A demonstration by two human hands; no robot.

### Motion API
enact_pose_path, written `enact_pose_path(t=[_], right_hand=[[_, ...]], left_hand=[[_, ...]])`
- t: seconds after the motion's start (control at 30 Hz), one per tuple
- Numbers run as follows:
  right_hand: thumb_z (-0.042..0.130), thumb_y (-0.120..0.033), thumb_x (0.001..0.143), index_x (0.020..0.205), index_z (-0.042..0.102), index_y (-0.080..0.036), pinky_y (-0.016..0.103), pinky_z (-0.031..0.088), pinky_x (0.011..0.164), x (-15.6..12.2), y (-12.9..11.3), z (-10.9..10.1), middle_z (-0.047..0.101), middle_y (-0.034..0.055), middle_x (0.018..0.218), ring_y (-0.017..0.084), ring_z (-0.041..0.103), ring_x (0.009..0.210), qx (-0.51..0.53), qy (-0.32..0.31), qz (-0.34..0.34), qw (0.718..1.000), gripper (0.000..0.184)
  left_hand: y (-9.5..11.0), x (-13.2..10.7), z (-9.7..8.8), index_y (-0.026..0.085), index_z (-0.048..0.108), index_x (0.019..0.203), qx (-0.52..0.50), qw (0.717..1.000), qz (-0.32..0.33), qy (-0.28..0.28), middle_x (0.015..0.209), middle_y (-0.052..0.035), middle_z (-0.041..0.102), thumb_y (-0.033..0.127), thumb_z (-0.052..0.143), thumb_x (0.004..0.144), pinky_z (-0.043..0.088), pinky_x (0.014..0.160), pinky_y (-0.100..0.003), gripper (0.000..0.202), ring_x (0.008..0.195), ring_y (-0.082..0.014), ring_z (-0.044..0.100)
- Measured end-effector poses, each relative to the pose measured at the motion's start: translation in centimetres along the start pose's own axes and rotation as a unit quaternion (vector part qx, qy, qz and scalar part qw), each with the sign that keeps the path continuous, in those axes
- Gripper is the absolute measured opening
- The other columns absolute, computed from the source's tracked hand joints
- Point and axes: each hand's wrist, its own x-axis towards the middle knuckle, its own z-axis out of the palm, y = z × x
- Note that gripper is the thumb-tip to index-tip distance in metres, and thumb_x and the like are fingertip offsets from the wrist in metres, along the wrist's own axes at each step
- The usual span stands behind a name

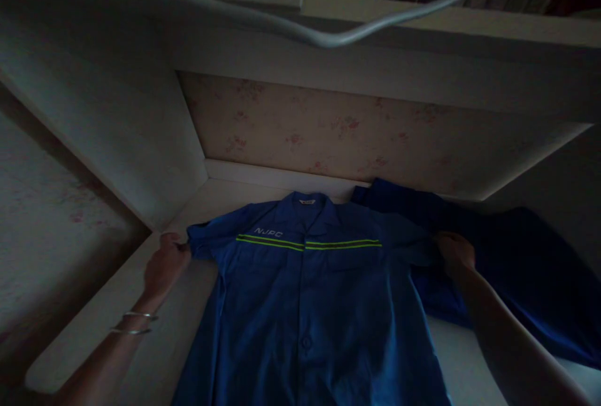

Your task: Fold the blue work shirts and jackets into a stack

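Note:
A blue short-sleeved work shirt with two yellow-green chest stripes and white lettering lies flat, front up, collar toward the wall, on a pale surface. My left hand, with two thin bangles on the wrist, is closed on the end of the shirt's left-side sleeve. My right hand is closed on the end of the other sleeve, fingers curled over the cloth. Both sleeves are held out sideways.
More blue cloth lies bunched at the right, partly under the shirt. A floral-patterned wall closes the back, with white panels on both sides. A grey cable hangs overhead beneath a shelf with boxes. The scene is dim.

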Motion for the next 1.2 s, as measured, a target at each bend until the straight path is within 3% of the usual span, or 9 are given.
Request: enact_pose_path(t=[0.07, 0.17, 0.3, 0.43, 0.6, 0.7, 0.8, 1.07, 1.2], right_hand=[[0.059, -0.02, 0.077, 0.116, 0.072, -0.015, 0.057, 0.046, 0.091, -0.8, -0.9, -0.4, 0.063, 0.0278, 0.123, 0.043, 0.058, 0.117, -0.086, 0.032, -0.022, 0.996, 0.042], [0.051, -0.023, 0.084, 0.12, 0.068, -0.016, 0.056, 0.041, 0.101, -3.8, -4.8, 1.5, 0.061, 0.0227, 0.128, 0.04, 0.053, 0.122, -0.188, 0.029, -0.184, 0.964, 0.04], [0.044, -0.03, 0.095, 0.127, 0.063, -0.018, 0.042, 0.038, 0.11, -10.6, -11.4, 8.6, 0.061, 0.0142, 0.133, 0.028, 0.053, 0.126, -0.161, -0.167, -0.381, 0.895, 0.039], [0.037, -0.047, 0.1, 0.144, 0.052, -0.022, 0.061, 0.026, 0.114, -16.1, -13.9, 15.9, 0.043, 0.0135, 0.155, 0.034, 0.038, 0.141, -0.226, -0.311, -0.377, 0.843, 0.052], [0.032, -0.056, 0.101, 0.153, 0.036, -0.036, 0.076, 0.002, 0.112, -16.6, -14.2, 19.1, 0.025, 0.0003, 0.164, 0.035, 0.016, 0.151, -0.21, -0.342, -0.379, 0.834, 0.056], [0.035, -0.052, 0.1, 0.155, 0.035, -0.029, 0.057, 0.017, 0.12, -14.4, -15.2, 18.2, 0.035, 0.0026, 0.161, 0.028, 0.03, 0.147, -0.154, -0.354, -0.386, 0.838, 0.059], [0.03, -0.044, 0.102, 0.15, 0.044, -0.018, 0.037, 0.031, 0.117, -11.0, -14.7, 15.9, 0.05, 0.0087, 0.151, 0.022, 0.046, 0.138, -0.11, -0.25, -0.364, 0.891, 0.056], [0.028, -0.04, 0.103, 0.154, 0.035, -0.027, 0.072, 0.003, 0.115, -2.9, -1.4, 6.3, 0.029, 0.0029, 0.163, 0.03, 0.02, 0.151, -0.341, -0.177, -0.191, 0.903, 0.053], [0.031, -0.045, 0.101, 0.15, 0.042, -0.01, 0.055, 0.025, 0.118, -0.6, 2.1, 2.9, 0.04, 0.0189, 0.156, 0.033, 0.038, 0.144, -0.306, -0.094, -0.116, 0.94, 0.062]], left_hand=[[-0.8, 0.2, -0.7, 0.007, 0.043, 0.133, 0.015, 1.0, -0.02, 0.011, 0.099, -0.0214, 0.073, 0.039, 0.044, 0.088, 0.052, 0.069, -0.048, 0.055, 0.083, -0.0402, 0.07], [2.1, -0.6, 0.0, 0.009, 0.044, 0.134, 0.013, 0.997, 0.063, 0.036, 0.119, -0.0203, 0.067, 0.037, 0.035, 0.093, 0.052, 0.085, -0.046, 0.05, 0.101, -0.0358, 0.068], [10.2, -1.4, 3.9, 0.011, 0.05, 0.136, 0.01, 0.96, 0.279, 0.002, 0.142, -0.0156, 0.056, 0.037, 0.03, 0.097, 0.04, 0.109, -0.037, 0.051, 0.129, -0.026, 0.054], [14.7, -0.5, 8.0, 0.02, 0.049, 0.144, 0.017, 0.945, 0.323, -0.045, 0.158, -0.0106, 0.04, 0.046, 0.03, 0.098, 0.019, 0.118, -0.062, 0.056, 0.145, -0.0326, 0.034], [14.0, 2.7, 9.7, 0.03, 0.041, 0.15, 0.034, 0.952, 0.294, -0.079, 0.163, -0.0079, 0.03, 0.058, 0.024, 0.096, 0.006, 0.107, -0.083, 0.063, 0.149, -0.0388, 0.024], [13.2, 4.3, 9.7, 0.034, 0.035, 0.152, 0.05, 0.956, 0.277, -0.088, 0.165, -0.005, 0.024, 0.063, 0.02, 0.095, 0.002, 0.107, -0.083, 0.066, 0.151, -0.0374, 0.018], [13.0, 5.2, 9.7, 0.035, 0.032, 0.154, 0.06, 0.955, 0.275, -0.094, 0.166, -0.0038, 0.02, 0.066, 0.019, 0.093, 0.002, 0.107, -0.083, 0.07, 0.152, -0.0374, 0.015], [11.9, 6.7, 10.5, 0.034, 0.031, 0.154, 0.043, 0.957, 0.269, -0.095, 0.167, -0.0069, 0.017, 0.068, 0.025, 0.092, 0.008, 0.11, -0.079, 0.071, 0.151, -0.0367, 0.02], [7.4, 7.6, 8.9, 0.021, 0.046, 0.147, 0.038, 0.97, 0.233, -0.058, 0.161, -0.0132, 0.033, 0.048, 0.019, 0.098, 0.022, 0.116, -0.064, 0.061, 0.147, -0.0314, 0.03]])
